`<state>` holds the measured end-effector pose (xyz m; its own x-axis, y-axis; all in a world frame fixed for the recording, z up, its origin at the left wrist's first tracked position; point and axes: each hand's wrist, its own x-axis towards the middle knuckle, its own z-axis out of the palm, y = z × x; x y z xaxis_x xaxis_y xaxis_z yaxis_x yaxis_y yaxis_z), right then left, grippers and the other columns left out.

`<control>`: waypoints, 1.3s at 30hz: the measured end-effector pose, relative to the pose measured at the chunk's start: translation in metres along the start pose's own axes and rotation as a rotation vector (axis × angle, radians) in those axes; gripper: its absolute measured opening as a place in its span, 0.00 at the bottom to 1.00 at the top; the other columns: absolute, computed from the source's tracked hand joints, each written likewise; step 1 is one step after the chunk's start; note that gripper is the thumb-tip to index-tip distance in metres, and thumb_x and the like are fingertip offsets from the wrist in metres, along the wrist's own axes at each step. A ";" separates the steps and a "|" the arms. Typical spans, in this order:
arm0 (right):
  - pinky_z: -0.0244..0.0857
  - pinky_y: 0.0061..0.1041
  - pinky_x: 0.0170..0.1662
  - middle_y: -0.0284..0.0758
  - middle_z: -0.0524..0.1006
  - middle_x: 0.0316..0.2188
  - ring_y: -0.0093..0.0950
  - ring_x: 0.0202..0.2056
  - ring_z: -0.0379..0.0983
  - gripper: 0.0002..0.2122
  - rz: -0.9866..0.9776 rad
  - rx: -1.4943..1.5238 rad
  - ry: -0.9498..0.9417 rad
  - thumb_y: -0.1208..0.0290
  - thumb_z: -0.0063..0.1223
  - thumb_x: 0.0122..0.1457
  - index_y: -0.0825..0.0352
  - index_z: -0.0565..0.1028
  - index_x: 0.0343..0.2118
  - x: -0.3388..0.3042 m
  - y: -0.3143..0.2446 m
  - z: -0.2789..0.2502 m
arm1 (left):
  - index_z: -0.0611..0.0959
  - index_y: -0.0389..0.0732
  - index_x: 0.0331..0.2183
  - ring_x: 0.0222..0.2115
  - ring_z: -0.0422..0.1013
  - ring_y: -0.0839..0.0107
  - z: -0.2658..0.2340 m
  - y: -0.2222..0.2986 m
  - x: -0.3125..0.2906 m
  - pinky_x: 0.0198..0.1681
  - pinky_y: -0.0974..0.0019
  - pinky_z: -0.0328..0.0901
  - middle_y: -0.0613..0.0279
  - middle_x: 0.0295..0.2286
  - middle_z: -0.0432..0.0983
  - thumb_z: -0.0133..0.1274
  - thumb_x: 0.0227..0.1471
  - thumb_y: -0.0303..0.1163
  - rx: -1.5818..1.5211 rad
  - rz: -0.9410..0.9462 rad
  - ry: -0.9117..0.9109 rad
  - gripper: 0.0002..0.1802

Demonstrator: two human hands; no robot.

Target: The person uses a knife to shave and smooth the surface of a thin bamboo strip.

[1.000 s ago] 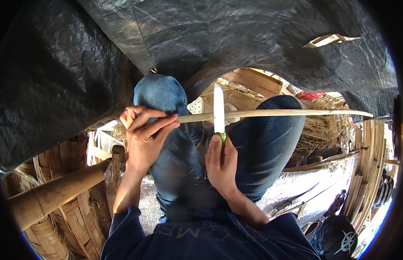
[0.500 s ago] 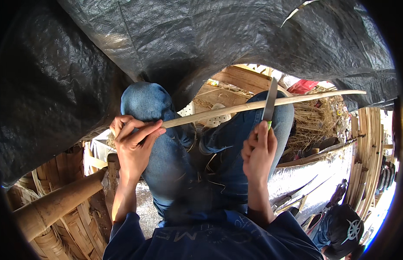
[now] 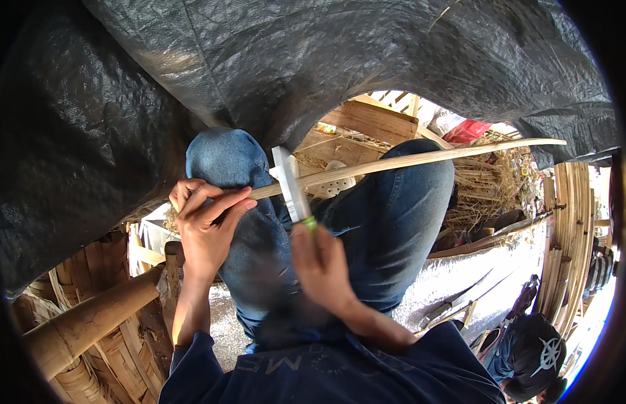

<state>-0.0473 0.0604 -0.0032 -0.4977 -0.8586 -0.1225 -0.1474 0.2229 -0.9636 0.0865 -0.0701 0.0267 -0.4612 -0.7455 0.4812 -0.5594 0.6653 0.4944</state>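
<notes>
A long pale bamboo strip lies across my jeans-covered knees, its far end reaching out to the right. Beside my left knee, my left hand pinches the strip's left end between thumb and fingers. My right hand is closed round the green handle of a knife, both slightly smeared by motion. The blade crosses the strip a short way right of my left fingers, its tip pointing up and away. Most of the handle is hidden inside my right fist.
Dark plastic sheeting hangs across the far side. Straw and shavings lie beyond my right knee. A bamboo pole and woven panels are at lower left. Bundled strips stand at right, near a person in a black cap.
My right hand has swept the knife left along the strip, from near my right knee to close by my left hand. The left hand and the strip have stayed almost still.
</notes>
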 end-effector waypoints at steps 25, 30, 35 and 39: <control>0.56 0.17 0.22 0.27 0.66 0.18 0.14 0.19 0.59 0.10 -0.070 -0.058 0.149 0.64 0.39 0.65 0.65 0.67 0.30 0.006 -0.006 -0.012 | 0.86 0.49 0.27 0.28 0.66 0.76 -0.003 -0.011 -0.002 0.40 0.65 0.55 0.76 0.23 0.77 0.66 0.32 0.29 -0.030 0.166 0.047 0.13; 0.53 0.13 0.20 0.24 0.62 0.15 0.16 0.17 0.58 0.09 0.066 0.506 0.411 0.70 0.39 0.65 0.66 0.65 0.27 0.024 -0.019 -0.044 | 0.86 0.47 0.26 0.28 0.66 0.75 -0.005 -0.010 -0.005 0.41 0.64 0.55 0.73 0.20 0.75 0.66 0.32 0.30 -0.039 0.107 0.031 0.11; 0.57 0.24 0.22 0.31 0.66 0.17 0.20 0.20 0.62 0.08 -0.100 -0.068 0.223 0.72 0.46 0.61 0.69 0.67 0.26 0.014 -0.009 0.008 | 0.86 0.46 0.26 0.28 0.67 0.74 -0.004 -0.011 0.001 0.41 0.64 0.54 0.73 0.19 0.75 0.66 0.33 0.33 -0.034 0.135 0.009 0.11; 0.56 0.21 0.23 0.29 0.65 0.19 0.18 0.21 0.61 0.07 0.398 1.256 0.503 0.72 0.43 0.62 0.68 0.69 0.29 0.033 -0.002 -0.048 | 0.85 0.46 0.26 0.28 0.67 0.74 -0.010 -0.008 -0.003 0.42 0.64 0.54 0.73 0.19 0.75 0.66 0.34 0.32 -0.040 0.087 0.009 0.10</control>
<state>-0.1047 0.0535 0.0056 -0.6123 -0.5229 -0.5930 0.7900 -0.3757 -0.4844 0.0989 -0.0729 0.0290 -0.5011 -0.6842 0.5299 -0.4890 0.7291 0.4789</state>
